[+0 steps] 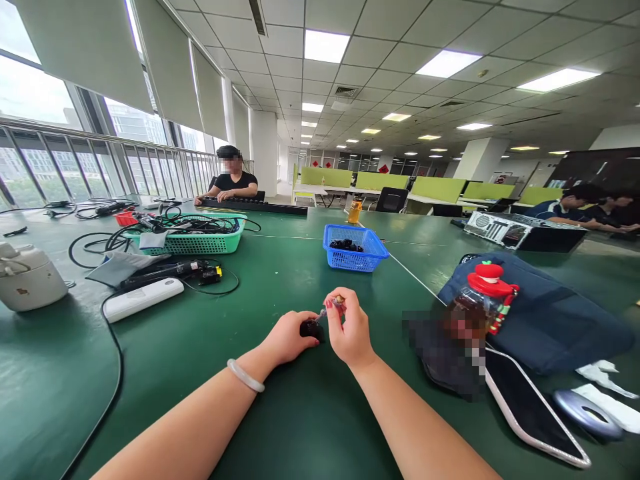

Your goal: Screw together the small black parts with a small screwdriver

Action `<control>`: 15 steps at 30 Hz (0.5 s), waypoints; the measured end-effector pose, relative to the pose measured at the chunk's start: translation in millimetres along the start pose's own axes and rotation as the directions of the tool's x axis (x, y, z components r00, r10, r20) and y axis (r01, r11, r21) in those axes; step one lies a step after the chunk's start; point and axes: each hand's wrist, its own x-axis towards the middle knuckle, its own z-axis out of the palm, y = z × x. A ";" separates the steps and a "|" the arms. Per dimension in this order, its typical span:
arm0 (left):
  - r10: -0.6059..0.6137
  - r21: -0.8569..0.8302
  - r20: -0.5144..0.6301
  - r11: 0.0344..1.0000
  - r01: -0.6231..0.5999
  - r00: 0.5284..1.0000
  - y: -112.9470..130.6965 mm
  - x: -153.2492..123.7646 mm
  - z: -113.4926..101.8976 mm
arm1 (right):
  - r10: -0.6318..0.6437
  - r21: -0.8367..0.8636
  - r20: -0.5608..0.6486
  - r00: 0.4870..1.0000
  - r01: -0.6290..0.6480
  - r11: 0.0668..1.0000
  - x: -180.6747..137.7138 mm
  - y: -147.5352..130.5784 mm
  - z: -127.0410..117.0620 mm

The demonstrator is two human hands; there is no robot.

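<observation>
My left hand [290, 337] rests on the green table [280, 413], its fingers curled round a small black part [311, 328]. My right hand [349, 328] is closed in a pinch on a small screwdriver [331, 307] with a reddish handle. Its metal tip points down and left onto the black part. A pale bangle [245, 375] sits on my left wrist. Both hands meet at the table's middle, close to me.
A blue basket [355, 248] with dark parts stands beyond my hands. A green basket [190, 235] of cables, a white power strip [143, 299] and a white appliance [27, 279] lie left. A red-lidded bottle [480, 303], dark bag [545, 313] and phone [530, 407] lie right. People sit at the far side.
</observation>
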 end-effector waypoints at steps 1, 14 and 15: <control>0.000 0.000 0.001 1.000 0.000 1.000 -0.1 -0.1 0.0 | -0.002 -0.006 0.002 1.000 0.002 1.000 -0.1 0.1 -0.3; 0.018 0.017 -0.067 1.000 -0.017 0.998 -4.0 2.1 -0.5 | 0.024 0.045 0.116 0.993 -0.030 0.999 2.3 -2.2 0.9; 0.018 0.013 -0.075 1.000 -0.017 0.997 -4.3 2.3 -0.5 | 0.044 0.058 0.105 0.994 -0.050 0.997 2.7 -0.4 1.1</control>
